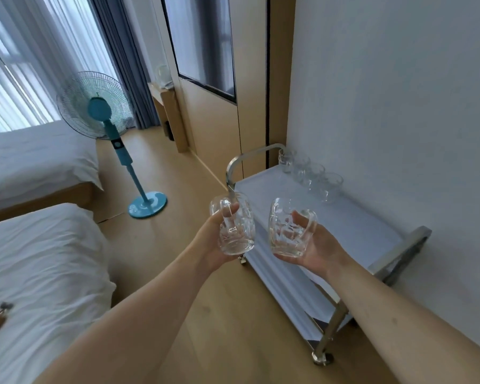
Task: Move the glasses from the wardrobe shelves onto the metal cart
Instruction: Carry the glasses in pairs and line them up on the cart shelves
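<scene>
Two clear faceted glass mugs, held at frame centre above the near edge of the cart: left mug gripped in the left hand, fingers wrapped round it; right mug gripped in the right hand, fingers curled round it. Silver metal two-tier cart, centre right against the white wall, bore a row of clear glasses along its far edge. Teal pedestal fan, upper left

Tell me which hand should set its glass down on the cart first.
Right, probably. The right hand holds its clear glass mug already above the metal cart's white top shelf, near the row of glasses by the wall. The left hand holds its clear glass mug above the floor, beside the cart's edge.
</scene>
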### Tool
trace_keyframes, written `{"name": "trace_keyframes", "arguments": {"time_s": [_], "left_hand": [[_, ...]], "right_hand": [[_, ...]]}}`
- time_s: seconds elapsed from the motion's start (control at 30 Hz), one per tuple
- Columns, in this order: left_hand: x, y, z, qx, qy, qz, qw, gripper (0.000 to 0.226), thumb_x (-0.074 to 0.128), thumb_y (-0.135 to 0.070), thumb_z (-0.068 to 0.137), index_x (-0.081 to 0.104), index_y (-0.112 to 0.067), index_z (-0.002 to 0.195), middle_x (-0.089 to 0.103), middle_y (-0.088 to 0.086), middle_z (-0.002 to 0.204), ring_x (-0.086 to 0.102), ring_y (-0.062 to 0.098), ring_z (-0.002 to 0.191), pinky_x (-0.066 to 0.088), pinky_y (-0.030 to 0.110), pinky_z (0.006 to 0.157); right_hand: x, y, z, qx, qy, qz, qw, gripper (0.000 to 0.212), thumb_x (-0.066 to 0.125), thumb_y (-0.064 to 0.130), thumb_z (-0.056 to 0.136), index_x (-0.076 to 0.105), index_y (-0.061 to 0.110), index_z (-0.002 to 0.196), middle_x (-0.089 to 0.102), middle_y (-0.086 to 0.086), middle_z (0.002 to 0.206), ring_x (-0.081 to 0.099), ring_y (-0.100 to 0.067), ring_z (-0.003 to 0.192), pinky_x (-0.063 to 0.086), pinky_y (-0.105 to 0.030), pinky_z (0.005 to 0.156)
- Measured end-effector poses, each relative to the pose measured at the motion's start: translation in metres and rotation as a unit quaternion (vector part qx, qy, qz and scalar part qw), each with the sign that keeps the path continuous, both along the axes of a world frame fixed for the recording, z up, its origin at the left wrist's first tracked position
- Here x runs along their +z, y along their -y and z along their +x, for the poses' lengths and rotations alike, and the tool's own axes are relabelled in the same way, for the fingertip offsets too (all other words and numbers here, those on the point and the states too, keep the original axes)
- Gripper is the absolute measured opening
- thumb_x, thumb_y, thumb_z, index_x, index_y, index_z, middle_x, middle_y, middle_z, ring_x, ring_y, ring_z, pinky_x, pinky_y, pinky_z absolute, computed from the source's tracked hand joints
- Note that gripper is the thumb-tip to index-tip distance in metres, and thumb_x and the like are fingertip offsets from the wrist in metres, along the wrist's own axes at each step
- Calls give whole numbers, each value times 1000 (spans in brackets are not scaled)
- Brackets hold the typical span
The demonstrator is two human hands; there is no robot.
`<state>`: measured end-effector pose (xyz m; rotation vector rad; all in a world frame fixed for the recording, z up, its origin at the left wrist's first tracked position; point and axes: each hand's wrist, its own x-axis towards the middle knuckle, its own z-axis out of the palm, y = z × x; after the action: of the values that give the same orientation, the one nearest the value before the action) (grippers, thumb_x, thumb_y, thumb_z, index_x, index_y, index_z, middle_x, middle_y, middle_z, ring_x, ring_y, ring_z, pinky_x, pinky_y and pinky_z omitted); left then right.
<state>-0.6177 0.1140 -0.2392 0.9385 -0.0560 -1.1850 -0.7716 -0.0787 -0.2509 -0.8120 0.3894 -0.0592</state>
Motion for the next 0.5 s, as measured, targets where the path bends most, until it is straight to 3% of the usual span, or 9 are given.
{"name": "trace_keyframes", "arguments": {"time_s": [0.1, 0.2, 0.27, 0.33, 0.4, 0.5], "left_hand": [[-3, 24, 29, -29, 33, 48, 998, 36, 87, -37, 74, 62, -15, 90, 43, 2, 87, 39, 17, 73, 35, 30, 70], [-7, 49, 51, -23, 49, 101, 993, 38, 91, -36, 66, 67, -14, 87, 51, 4, 85, 43, 18, 74, 37, 30, 71], [-14, 68, 63, -26, 18, 94, 995, 33, 89, -34, 70, 67, -14, 86, 50, 2, 86, 45, 17, 75, 37, 30, 73], [-22, 86, 73, -42, -8, 87, 995, 30, 84, -34, 78, 63, -15, 88, 47, 0, 86, 44, 15, 74, 37, 29, 71], [-31, 101, 84, -67, -40, 76, 994, 23, 76, -33, 87, 61, -15, 89, 53, -1, 80, 49, 14, 70, 41, 27, 69], [-38, 126, 95, -100, -68, 74, 990, 21, 68, -31, 93, 57, -15, 85, 59, -1, 66, 57, 14, 60, 48, 26, 62]], "right_hand": [[-9, 29, 29, 0, -3, 25, 1000, 32, 64, 40, 95, 67, 13, 113, 70, -11, 106, 71, -30, 90, 59, -46, 80], [-19, 54, 56, 42, 9, 79, 996, 38, 59, 47, 98, 57, 10, 103, 65, -9, 80, 65, -23, 63, 58, -35, 61], [-35, 73, 68, 33, 6, 93, 995, 41, 63, 51, 94, 58, 11, 102, 64, -8, 80, 64, -21, 63, 58, -35, 64], [-48, 88, 72, 28, 0, 86, 996, 41, 64, 53, 94, 63, 12, 101, 64, -6, 83, 63, -21, 71, 55, -36, 83], [-57, 98, 75, 10, -15, 65, 998, 38, 63, 53, 94, 72, 16, 92, 64, -4, 86, 57, -22, 80, 43, -41, 97], [-68, 115, 82, -36, -56, 43, 997, 31, 68, 48, 91, 70, 18, 98, 67, -4, 91, 65, -25, 82, 53, -44, 89]]}}
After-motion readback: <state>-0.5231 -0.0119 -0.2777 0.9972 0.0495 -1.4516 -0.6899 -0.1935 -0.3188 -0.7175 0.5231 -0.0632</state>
